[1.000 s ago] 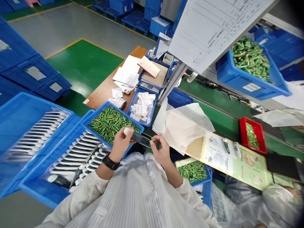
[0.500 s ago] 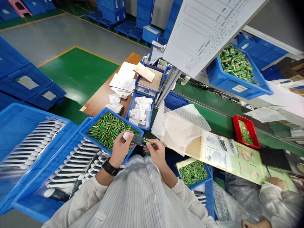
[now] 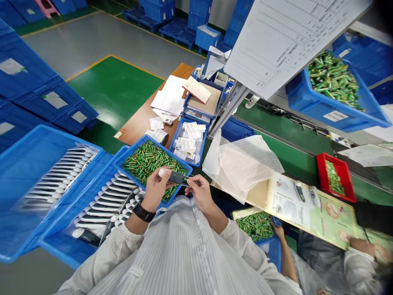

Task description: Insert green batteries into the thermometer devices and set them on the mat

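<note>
My left hand (image 3: 156, 189) is closed round the white-tipped end of a grey-and-white handheld device (image 3: 176, 178), held level in front of my chest. At its other end, the fingers of my right hand (image 3: 200, 191) pinch the device over a dark section; whether a battery is between them is hidden. Just beyond my left hand stands a blue tray (image 3: 183, 167) full of green batteries (image 3: 147, 162). To the left, more such devices (image 3: 102, 200) lie in rows inside a large blue crate (image 3: 58, 252).
Another crate (image 3: 18, 164) holds bagged devices at far left. A co-worker's hand (image 3: 278, 230) touches a second tray of batteries (image 3: 254, 225) on my right. White foam sheets (image 3: 248, 159), a printed board (image 3: 310, 205), a red bin (image 3: 346, 176) and an overhead clipboard (image 3: 285, 41) surround me.
The view has shifted, so the scene sits further right. My right fingers have closed over the device's end, where green showed before. A co-worker's hand has appeared at the right tray.
</note>
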Motion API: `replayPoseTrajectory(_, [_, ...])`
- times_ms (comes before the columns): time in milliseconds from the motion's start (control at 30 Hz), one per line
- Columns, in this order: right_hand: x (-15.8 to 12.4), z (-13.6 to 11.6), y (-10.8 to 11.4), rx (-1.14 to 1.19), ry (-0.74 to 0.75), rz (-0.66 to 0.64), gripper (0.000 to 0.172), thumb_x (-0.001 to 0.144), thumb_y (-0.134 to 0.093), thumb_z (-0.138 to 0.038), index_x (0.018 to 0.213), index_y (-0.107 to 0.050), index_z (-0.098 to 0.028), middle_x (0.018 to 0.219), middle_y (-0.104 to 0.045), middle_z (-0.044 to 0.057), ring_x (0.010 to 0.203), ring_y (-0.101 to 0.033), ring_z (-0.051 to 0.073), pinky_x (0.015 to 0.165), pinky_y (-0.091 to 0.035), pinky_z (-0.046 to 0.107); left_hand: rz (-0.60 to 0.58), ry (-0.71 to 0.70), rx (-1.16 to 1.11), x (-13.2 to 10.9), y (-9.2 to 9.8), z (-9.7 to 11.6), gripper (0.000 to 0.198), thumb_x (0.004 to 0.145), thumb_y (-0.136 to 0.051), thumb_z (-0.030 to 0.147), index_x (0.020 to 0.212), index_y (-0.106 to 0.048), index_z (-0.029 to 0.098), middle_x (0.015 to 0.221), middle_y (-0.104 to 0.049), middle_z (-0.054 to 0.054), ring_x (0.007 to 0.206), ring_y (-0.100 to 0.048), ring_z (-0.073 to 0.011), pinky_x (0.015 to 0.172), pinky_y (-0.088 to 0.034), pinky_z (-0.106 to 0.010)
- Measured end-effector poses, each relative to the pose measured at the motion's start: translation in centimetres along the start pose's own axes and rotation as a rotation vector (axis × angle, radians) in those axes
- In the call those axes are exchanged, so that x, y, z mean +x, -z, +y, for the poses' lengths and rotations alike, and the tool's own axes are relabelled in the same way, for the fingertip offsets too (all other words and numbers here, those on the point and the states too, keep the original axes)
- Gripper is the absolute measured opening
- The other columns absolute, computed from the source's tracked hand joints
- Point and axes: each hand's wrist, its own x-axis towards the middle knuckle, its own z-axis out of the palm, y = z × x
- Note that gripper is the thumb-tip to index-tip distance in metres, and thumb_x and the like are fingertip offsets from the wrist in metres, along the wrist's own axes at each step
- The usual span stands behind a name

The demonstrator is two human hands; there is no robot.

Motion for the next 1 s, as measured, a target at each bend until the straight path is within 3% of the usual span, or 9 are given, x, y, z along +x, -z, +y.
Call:
replayPoseTrajectory(100, [1.2, 1.5, -0.5, -0.057, -0.082, -0.096, 0.033, 0.073, -0.081, -0.043, 0.088, -0.06, -0.021, 0.073, -0.062, -0.005, 0.05, -0.062, 0.011, 0.046, -0.056, 0.026, 0.072, 0.004, 0.034, 0.0, 2.1, -1.0, 0.052, 0.071, -0.078, 0.054, 0.107, -0.068, 0.018, 0.092, -0.063, -0.002, 0.087, -0.062, -0.0182, 0.069, -0.062, -0.031])
replayPoseTrajectory(200, [3.9, 3.0, -0.7, -0.319, -0.137, -0.183, 0.034, 0.087, -0.063, -0.048, 0.106, -0.059, -0.021, 0.079, -0.062, -0.002, 0.053, -0.061, 0.013, 0.05, -0.057, 0.03, 0.196, 0.013, 0.05, -0.1, 5.6, -2.4, 0.053, 0.071, -0.076, 0.055, 0.108, -0.067, 0.019, 0.093, -0.062, -0.002, 0.086, -0.062, -0.018, 0.068, -0.062, -0.033])
replayPoseTrajectory(300, [7.5, 3.6, -1.0, -0.902, 0.03, -0.252, 0.03, 0.091, -0.057, -0.035, 0.117, -0.058, -0.02, 0.097, -0.064, 0.004, 0.072, -0.066, 0.016, 0.069, -0.059, 0.033, 0.342, -0.003, 0.048, -0.4, 9.2, -3.6, 0.056, 0.073, -0.074, 0.057, 0.114, -0.064, 0.02, 0.093, -0.063, -0.002, 0.083, -0.063, -0.0168, 0.067, -0.062, -0.033])
replayPoseTrajectory(400, [10.1, 3.7, -1.5, -1.512, 0.245, -0.417, 0.037, 0.087, -0.063, -0.025, 0.123, -0.059, -0.025, 0.12, -0.059, 0.008, 0.095, -0.066, 0.021, 0.085, -0.054, 0.035, 0.403, 0.011, 0.061, -0.6, 11.3, -4.5, 0.058, 0.076, -0.071, 0.06, 0.116, -0.063, 0.02, 0.094, -0.065, -0.003, 0.081, -0.065, -0.0157, 0.064, -0.061, -0.03])
replayPoseTrajectory(467, [10.9, 3.9, -2.1, -1.728, 0.276, -0.56, 0.035, 0.089, -0.062, -0.028, 0.124, -0.06, -0.028, 0.125, -0.057, 0.008, 0.102, -0.064, 0.022, 0.086, -0.052, 0.034, 0.394, 0.037, 0.066, -0.6, 11.5, -4.8, 0.058, 0.076, -0.07, 0.061, 0.115, -0.064, 0.018, 0.096, -0.067, -0.005, 0.082, -0.066, -0.016, 0.062, -0.06, -0.029])
replayPoseTrajectory(533, [11.1, 4.4, -2.9, -1.803, 0.274, -0.639, 0.029, 0.094, -0.056, -0.035, 0.122, -0.061, -0.028, 0.124, -0.058, 0.007, 0.104, -0.064, 0.022, 0.085, -0.051, 0.032, 0.377, 0.058, 0.066, -0.4, 11.0, -5.2, 0.059, 0.075, -0.07, 0.061, 0.113, -0.065, 0.017, 0.097, -0.067, -0.006, 0.081, -0.065, -0.0161, 0.06, -0.059, -0.027])
replayPoseTrajectory(633, [10.8, 5.6, -4.2, -1.817, 0.257, -0.573, 0.031, 0.099, -0.049, -0.043, 0.119, -0.061, -0.024, 0.122, -0.059, 0.008, 0.103, -0.064, 0.022, 0.084, -0.051, 0.031, 0.366, 0.062, 0.051, -0.1, 10.1, -5.6, 0.06, 0.074, -0.071, 0.061, 0.113, -0.066, 0.016, 0.097, -0.065, -0.005, 0.08, -0.063, -0.015, 0.057, -0.057, -0.025])
replayPoseTrajectory(767, [10.0, 7.1, -5.4, -1.831, 0.215, -0.52, 0.025, 0.1, -0.046, -0.037, 0.107, -0.064, -0.02, 0.116, -0.062, 0.008, 0.099, -0.065, 0.019, 0.082, -0.05, 0.028, 0.354, 0.054, 0.024, 0.1, 9.4, -6.0, 0.057, 0.073, -0.073, 0.06, 0.107, -0.066, 0.016, 0.092, -0.063, -0.003, 0.081, -0.061, -0.015, 0.06, -0.058, -0.025])
replayPoseTrajectory(1000, [8.7, 7.2, -4.7, -1.852, 0.186, -0.46, 0.036, 0.094, -0.057, -0.041, 0.119, -0.059, -0.016, 0.124, -0.061, 0.015, 0.106, -0.065, 0.025, 0.087, -0.051, 0.033, 0.32, 0.043, 0.03, 0.7, 9.5, -6.0, 0.056, 0.073, -0.073, 0.059, 0.11, -0.067, 0.016, 0.1, -0.065, -0.006, 0.082, -0.062, -0.0153, 0.061, -0.058, -0.026])
